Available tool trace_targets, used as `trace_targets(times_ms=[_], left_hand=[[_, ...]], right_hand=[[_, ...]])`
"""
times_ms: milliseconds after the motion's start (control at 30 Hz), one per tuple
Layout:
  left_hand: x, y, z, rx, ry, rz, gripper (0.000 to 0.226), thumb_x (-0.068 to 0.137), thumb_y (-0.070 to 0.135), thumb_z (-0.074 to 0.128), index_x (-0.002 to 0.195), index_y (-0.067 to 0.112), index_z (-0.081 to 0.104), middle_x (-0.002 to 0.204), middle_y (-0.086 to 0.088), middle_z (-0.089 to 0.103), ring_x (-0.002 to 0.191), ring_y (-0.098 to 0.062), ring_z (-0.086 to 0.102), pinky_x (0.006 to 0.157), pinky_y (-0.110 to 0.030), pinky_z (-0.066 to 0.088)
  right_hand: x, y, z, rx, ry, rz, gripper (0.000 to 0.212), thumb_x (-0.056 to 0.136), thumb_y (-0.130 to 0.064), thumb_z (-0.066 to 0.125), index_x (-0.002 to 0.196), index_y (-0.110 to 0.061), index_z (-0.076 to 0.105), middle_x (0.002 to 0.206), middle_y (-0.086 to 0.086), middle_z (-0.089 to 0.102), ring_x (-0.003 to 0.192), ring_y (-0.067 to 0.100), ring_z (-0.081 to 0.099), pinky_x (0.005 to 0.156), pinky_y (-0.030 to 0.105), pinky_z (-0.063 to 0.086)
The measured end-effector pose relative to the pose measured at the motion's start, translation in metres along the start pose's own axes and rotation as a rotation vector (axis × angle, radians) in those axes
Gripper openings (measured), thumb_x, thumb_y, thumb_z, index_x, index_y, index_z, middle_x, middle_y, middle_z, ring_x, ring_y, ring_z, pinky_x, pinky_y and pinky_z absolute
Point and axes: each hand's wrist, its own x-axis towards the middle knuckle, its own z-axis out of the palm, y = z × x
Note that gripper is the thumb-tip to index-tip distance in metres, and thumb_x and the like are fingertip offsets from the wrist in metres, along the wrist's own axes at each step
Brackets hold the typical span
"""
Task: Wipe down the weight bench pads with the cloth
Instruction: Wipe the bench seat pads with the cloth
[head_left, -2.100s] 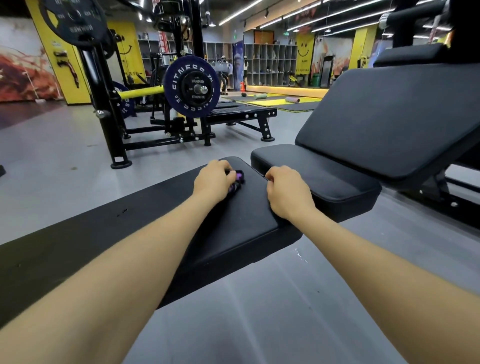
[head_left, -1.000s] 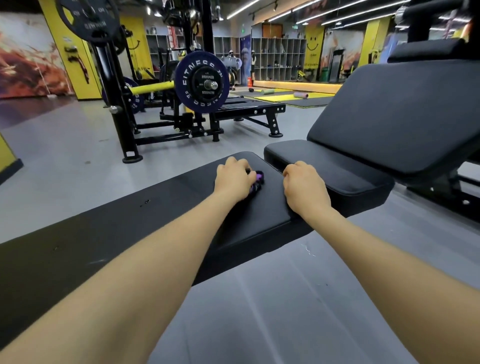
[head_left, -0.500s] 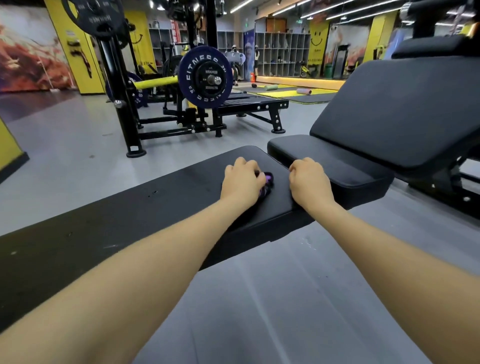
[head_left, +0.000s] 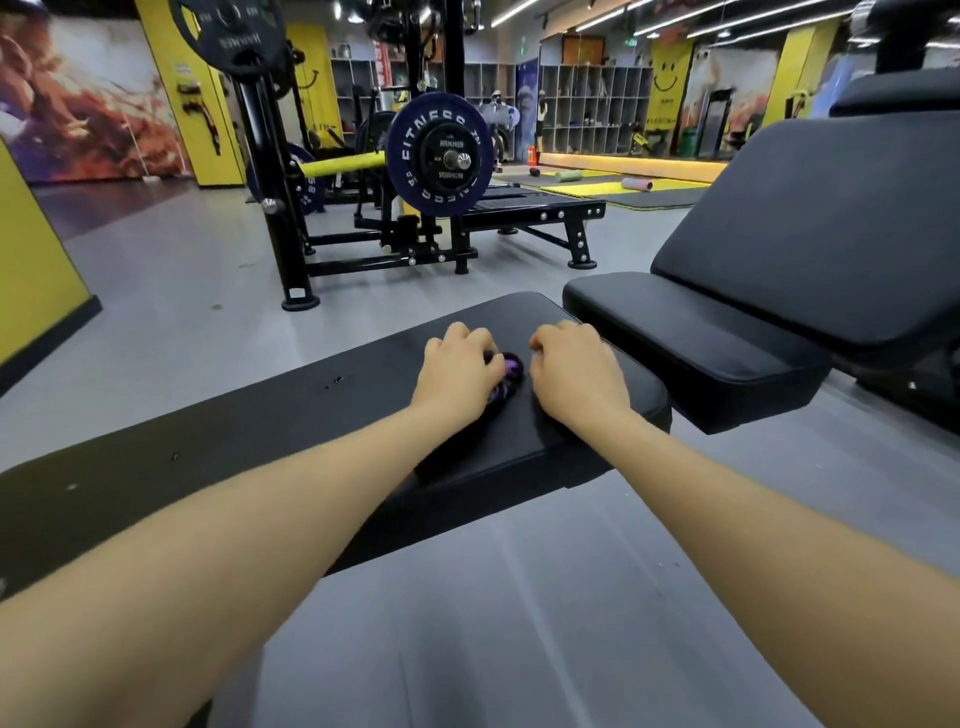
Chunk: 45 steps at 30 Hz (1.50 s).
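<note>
Right in the middle of the frame we have both hands down on the near bench pad (head_left: 311, 415), a long flat black cushion that runs from the lower left edge up toward the center. Our left hand (head_left: 457, 371) sits knuckles-up with the fingers curled over a bunched purple cloth (head_left: 506, 374), of which only a small dark wad shows past the fingertips and under the palm (most of it is hidden by the hand). Our right hand (head_left: 576, 371) rests just beside it on the same pad, fingers curled under with the knuckles up; we cannot tell whether it has hold of any part of the cloth, since nothing shows beneath it. The two hands are close together but not touching, with the cloth peeking out between them. To the right of center, just past the end of the pad, sits the seat cushion (head_left: 691, 338) of a second bench, and its tilted backrest (head_left: 831, 223) fills the upper right of the frame. At upper center stands a black rack (head_left: 275, 218) carrying a blue weight plate (head_left: 439, 156) and a yellow padded bar (head_left: 343, 165). Grey floor (head_left: 171, 270) spreads around everything, and yellow pillars and open lockers (head_left: 592, 109) line the far wall along the top.
</note>
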Motion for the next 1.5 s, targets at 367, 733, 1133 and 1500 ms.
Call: trace_targets(times_ms=[367,733,1133,1500], left_hand=[[-0.04,-0.019,-0.009,0.0,0.059,0.089,0.021,0.095,0.028,0.045,0.105,0.013,0.055,0.106,-0.003,0.043,0.096,-0.027,0.039,0.084,-0.027,0.028],[0.046,-0.035,0.003,0.056,0.012,-0.17,0.03,0.096,0.031,0.041,0.114,0.011,0.055,0.124,-0.014,0.044,0.113,-0.037,0.039,0.091,-0.038,0.036],[-0.001,-0.056,-0.013,0.035,0.008,0.071,0.024,0.093,0.031,0.046,0.105,0.014,0.056,0.11,-0.007,0.048,0.102,-0.029,0.043,0.091,-0.033,0.034],[0.03,-0.064,-0.014,0.067,0.006,-0.12,0.026,0.095,0.029,0.044,0.11,0.011,0.055,0.12,-0.012,0.044,0.108,-0.034,0.038,0.085,-0.035,0.034]], right_hand=[[-0.006,0.0,0.004,-0.057,0.014,-0.034,0.025,0.096,-0.012,0.038,0.112,-0.011,0.057,0.11,0.008,0.057,0.103,0.028,0.048,0.08,0.035,0.037],[-0.002,-0.001,0.003,-0.063,-0.028,-0.02,0.026,0.094,-0.011,0.041,0.113,-0.014,0.058,0.114,0.006,0.058,0.109,0.027,0.048,0.087,0.036,0.037],[0.024,-0.042,0.018,-0.013,-0.128,-0.077,0.029,0.094,-0.014,0.042,0.12,-0.015,0.055,0.124,0.007,0.052,0.114,0.027,0.046,0.089,0.035,0.036],[0.017,-0.04,0.028,-0.036,-0.084,-0.093,0.026,0.095,-0.012,0.039,0.116,-0.011,0.055,0.118,0.008,0.053,0.108,0.028,0.047,0.088,0.035,0.037]])
